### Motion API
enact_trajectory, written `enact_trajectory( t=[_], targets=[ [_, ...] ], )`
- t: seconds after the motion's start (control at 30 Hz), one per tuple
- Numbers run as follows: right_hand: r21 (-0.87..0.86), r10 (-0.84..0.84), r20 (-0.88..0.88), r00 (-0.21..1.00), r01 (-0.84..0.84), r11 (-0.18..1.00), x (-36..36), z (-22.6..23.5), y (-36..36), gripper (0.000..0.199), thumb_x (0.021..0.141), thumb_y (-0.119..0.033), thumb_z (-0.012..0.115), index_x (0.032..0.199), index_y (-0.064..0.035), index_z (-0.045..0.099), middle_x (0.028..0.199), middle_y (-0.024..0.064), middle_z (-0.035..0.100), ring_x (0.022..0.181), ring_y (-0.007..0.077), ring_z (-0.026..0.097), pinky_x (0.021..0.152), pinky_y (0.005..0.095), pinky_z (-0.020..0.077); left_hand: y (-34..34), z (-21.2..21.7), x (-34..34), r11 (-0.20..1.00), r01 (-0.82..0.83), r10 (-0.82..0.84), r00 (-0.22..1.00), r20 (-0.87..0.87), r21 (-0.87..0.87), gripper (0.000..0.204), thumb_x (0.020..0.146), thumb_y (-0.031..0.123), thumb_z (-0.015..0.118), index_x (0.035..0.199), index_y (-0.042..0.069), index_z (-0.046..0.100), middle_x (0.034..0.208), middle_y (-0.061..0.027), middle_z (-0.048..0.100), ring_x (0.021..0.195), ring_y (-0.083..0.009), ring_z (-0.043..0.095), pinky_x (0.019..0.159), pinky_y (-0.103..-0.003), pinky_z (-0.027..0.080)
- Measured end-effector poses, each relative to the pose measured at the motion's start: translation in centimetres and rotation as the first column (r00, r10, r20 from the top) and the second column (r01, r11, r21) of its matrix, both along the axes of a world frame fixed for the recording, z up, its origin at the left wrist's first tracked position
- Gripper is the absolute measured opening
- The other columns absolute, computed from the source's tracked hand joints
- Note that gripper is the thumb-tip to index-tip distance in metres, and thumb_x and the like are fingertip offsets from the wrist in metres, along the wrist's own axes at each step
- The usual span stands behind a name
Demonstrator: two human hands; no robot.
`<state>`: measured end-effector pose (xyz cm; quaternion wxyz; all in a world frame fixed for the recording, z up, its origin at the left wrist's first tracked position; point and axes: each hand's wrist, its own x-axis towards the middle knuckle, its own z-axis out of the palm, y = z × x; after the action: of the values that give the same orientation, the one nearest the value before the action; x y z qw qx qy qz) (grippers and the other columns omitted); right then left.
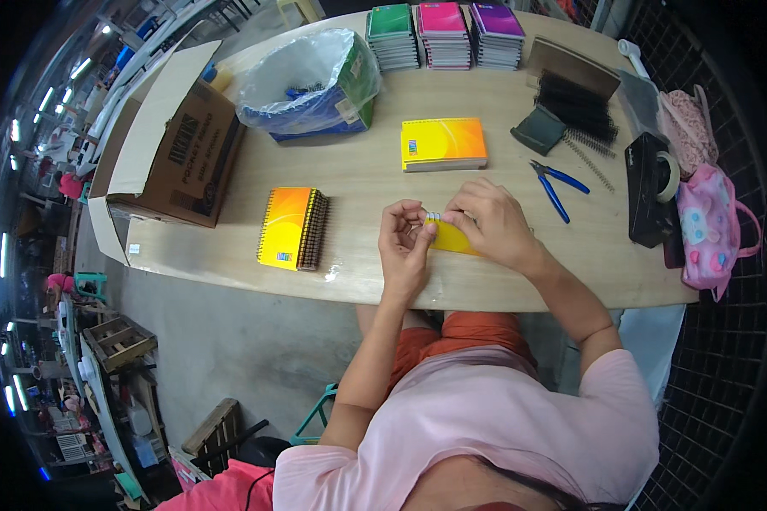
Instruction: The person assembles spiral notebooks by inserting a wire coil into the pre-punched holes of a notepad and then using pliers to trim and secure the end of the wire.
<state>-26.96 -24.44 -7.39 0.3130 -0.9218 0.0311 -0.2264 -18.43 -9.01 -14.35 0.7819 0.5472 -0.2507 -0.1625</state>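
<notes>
Between my two hands, near the front edge of the table, is a small yellow notebook (453, 239) with wire loops along its upper left edge. My left hand (405, 249) pinches its left corner, thumb at the loops. My right hand (496, 223) is bent over its top edge, fingertips pressed together by the wire. Most of the notebook is hidden under the hands. Just beyond lies a stack of yellow-orange notebook covers and pages (443, 143), its binding not visible. To the left is a pile of wire-bound yellow notebooks (288, 228). Blue-handled pliers (557, 189) lie to the right.
An open cardboard box (198, 157) and a plastic-lined bin (315, 106) stand on the left. Green (392, 38), pink (444, 36) and purple notebook stacks (498, 36) line the back. Black wire coils (575, 106), a tape dispenser (648, 189) and a pink pouch (709, 226) are right.
</notes>
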Motion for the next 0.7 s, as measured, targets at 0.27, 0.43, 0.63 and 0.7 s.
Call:
enact_trajectory(
  t=[0.27,0.43,0.63,0.7],
  targets=[
    [-0.374,-0.631,-0.059,0.774,0.569,0.733,-5.5,-5.6,-11.7,0.037,0.089,-0.03,0.069,0.117,-0.0061,0.063,0.12,0.0143,0.059,0.112,0.0325,0.057,0.094,0.0532,0.0435,0.7,0.8,0.3,0.998,0.018,-0.024,0.996,-0.089,-0.061,0.048,0.09,-0.006,0.066,0.132,0.003,0.044,0.108,-0.0084,0.061,0.096,-0.0127,0.062,0.081,-0.024,0.053],
    [-0.549,-0.658,-0.177,0.732,0.481,0.683,-7.3,-7.6,-12.9,0.045,0.094,-0.027,0.063,0.135,-0.0095,0.054,0.125,0.0136,0.051,0.122,0.0301,0.049,0.099,0.0629,0.0352,1.0,1.5,0.2,0.999,0.004,-0.01,0.983,-0.185,-0.034,0.055,0.09,-0.008,0.065,0.138,0.004,0.042,0.11,-0.011,0.066,0.097,-0.013,0.064,0.086,-0.025,0.053],
    [-0.379,-0.601,-0.018,0.799,0.551,0.744,-6.6,-4.9,-11.0,0.038,0.096,-0.02,0.06,0.132,-0.0087,0.057,0.113,0.014,0.055,0.111,0.0321,0.055,0.099,0.0508,0.0396,1.2,2.6,-0.2,1.0,-0.022,0.024,0.982,-0.187,0.01,0.055,0.09,-0.008,0.064,0.139,0.004,0.041,0.108,-0.0132,0.07,0.096,-0.0126,0.065,0.085,-0.025,0.053],
    [-0.163,-0.402,0.07,0.913,0.409,0.898,-6.1,-2.9,-9.5,0.034,0.095,-0.017,0.061,0.128,-0.0072,0.061,0.108,0.0155,0.058,0.101,0.034,0.06,0.091,0.0434,0.0467,1.3,3.2,-0.4,1.0,-0.019,0.02,0.982,-0.19,0.009,0.056,0.09,-0.007,0.065,0.14,0.002,0.04,0.107,-0.0144,0.07,0.096,-0.014,0.066,0.086,-0.026,0.053]
  ],
)
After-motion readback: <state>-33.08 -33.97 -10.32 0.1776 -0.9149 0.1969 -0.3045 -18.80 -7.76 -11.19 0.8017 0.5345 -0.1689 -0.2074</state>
